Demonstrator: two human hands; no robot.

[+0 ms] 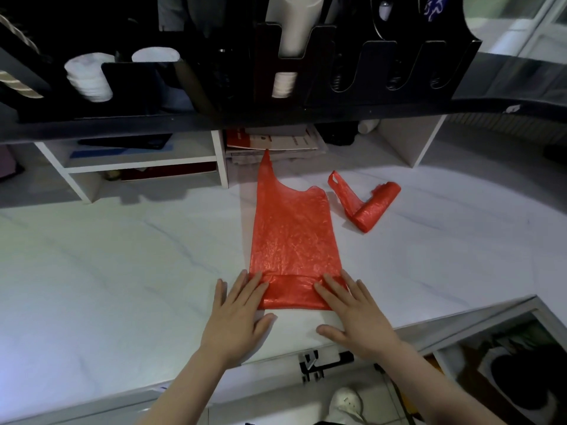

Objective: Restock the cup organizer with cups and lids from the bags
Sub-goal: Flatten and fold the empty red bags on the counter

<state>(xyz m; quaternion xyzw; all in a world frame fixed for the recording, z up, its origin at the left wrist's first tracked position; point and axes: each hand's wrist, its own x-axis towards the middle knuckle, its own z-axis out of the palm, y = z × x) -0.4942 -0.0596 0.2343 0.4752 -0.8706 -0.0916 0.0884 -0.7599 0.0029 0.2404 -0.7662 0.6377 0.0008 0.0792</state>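
A flat red plastic bag (293, 231) lies on the white counter (122, 271), its near end folded over into a band. My left hand (237, 314) and my right hand (356, 314) rest palm-down on the two ends of that folded band, fingers spread. A second red bag (366, 207), rolled up with one handle sticking out, lies to the right. The black cup organizer (306, 65) stands on the upper shelf, with white lids (89, 78) in a left slot and a stack of white cups (290, 32) in a middle slot. Its right slots look dark.
Under the black shelf (153, 125) sit white cubbies (221, 157) with papers (276, 142) and a white bottle (368, 125). The counter's front edge runs close to my wrists. Below it are a black clamp (322, 361), a white shoe (346, 403) and a bin (521, 378).
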